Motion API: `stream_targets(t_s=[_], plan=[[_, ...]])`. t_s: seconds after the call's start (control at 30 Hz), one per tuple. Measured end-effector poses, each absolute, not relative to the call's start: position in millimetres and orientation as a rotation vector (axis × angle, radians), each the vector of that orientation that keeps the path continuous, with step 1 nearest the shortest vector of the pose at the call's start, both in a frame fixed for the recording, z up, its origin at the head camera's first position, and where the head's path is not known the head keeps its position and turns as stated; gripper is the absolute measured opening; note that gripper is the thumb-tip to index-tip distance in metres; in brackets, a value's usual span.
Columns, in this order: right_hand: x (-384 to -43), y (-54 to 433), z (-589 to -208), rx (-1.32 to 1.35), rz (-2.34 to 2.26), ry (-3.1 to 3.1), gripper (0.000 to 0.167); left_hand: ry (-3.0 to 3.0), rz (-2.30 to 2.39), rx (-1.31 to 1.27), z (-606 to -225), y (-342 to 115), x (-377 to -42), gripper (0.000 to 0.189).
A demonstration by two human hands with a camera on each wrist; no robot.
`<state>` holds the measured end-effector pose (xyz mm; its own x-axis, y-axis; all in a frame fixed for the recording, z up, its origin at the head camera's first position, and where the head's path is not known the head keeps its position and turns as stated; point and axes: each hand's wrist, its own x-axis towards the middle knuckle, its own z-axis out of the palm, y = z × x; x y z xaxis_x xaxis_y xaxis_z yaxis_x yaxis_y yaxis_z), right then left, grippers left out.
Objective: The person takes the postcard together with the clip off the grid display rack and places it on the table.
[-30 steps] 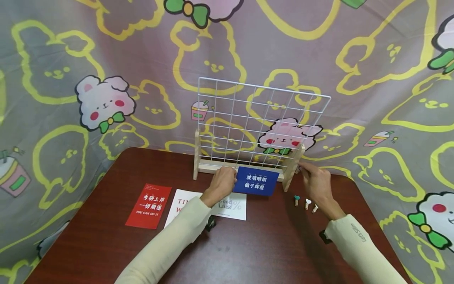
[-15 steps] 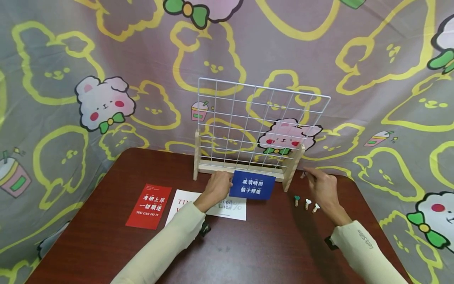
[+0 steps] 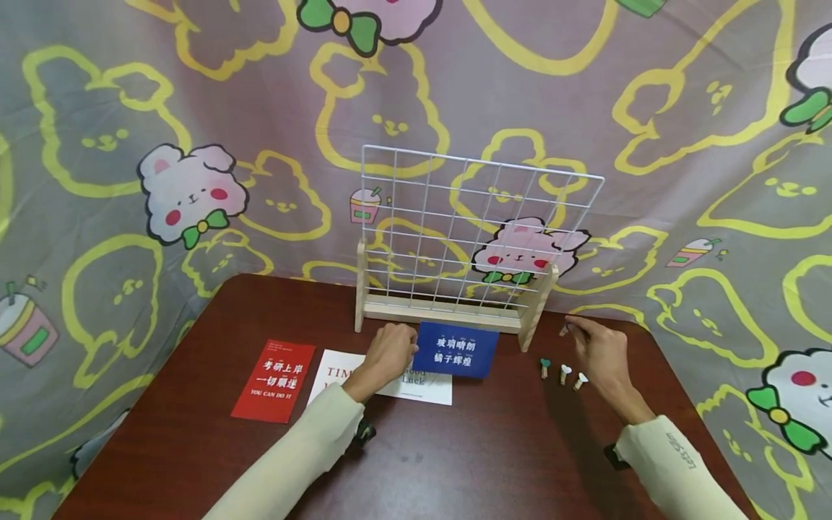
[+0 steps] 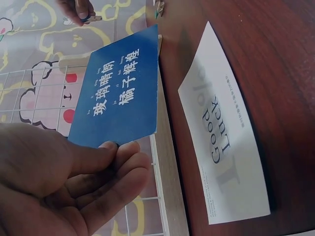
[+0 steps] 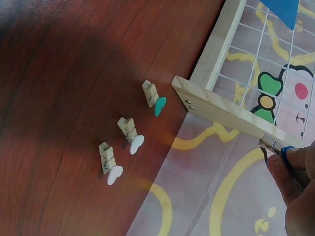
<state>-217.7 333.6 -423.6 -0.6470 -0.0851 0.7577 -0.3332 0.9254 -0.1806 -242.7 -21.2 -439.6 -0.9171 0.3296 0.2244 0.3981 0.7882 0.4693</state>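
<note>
My left hand (image 3: pixel 392 352) pinches a blue card (image 3: pixel 456 350) with white lettering by its left edge, thumb against curled fingers. The card is raised and tilted above a white "Good Luck" card (image 4: pixel 222 132) on the table. My right hand (image 3: pixel 604 355) pinches a small wooden clothespin (image 5: pixel 270 143) with a blue piece on it, between thumb and fingertip, right of the stand. Three more clothespins lie below that hand: one with a green heart (image 5: pixel 160 105) and two with white hearts, a middle one (image 5: pixel 136 144) and a lower one (image 5: pixel 114 174).
A white wire grid (image 3: pixel 481 180) stands upright in a wooden base (image 3: pixel 442 309) at the back of the dark table (image 3: pixel 416 462). To the left lie a red card (image 3: pixel 275 380) and a white card with red letters (image 3: pixel 333 368), partly behind my left arm. Patterned cloth (image 3: pixel 273 108) hangs behind.
My left hand has drawn the blue card left and down, away from the grid. My right hand has moved right with the clothespin, away from the stand's side.
</note>
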Motion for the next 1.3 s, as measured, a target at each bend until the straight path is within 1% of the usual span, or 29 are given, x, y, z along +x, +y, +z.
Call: stream_targets(t_s=[0.13, 0.37, 0.5, 0.8, 1.3], plan=[[-216.3, 336.5, -426.2, 0.294, 0.379, -2.274, 0.016, -2.857, -0.810, -0.585, -440.5, -22.1, -239.9, 0.035], [-213.1, 342.4, -431.7, 0.272, 0.386, -2.276, 0.016, -2.866, -0.759, -0.576, -441.9, -26.3, -236.3, 0.032], [-211.4, 345.6, -432.9, 0.262, 0.383, -2.283, 0.016, -2.853, -0.737, -0.584, -444.6, -31.0, -231.8, 0.031], [-206.7, 354.0, -435.3, 0.247, 0.389, -2.296, 0.016, -2.828, -0.744, -0.607, -447.4, -39.2, -222.9, 0.034], [-193.3, 370.5, -443.8, 0.239, 0.381, -2.326, 0.016, -2.769, -0.702, -0.644, -448.5, -55.4, -204.1, 0.031]])
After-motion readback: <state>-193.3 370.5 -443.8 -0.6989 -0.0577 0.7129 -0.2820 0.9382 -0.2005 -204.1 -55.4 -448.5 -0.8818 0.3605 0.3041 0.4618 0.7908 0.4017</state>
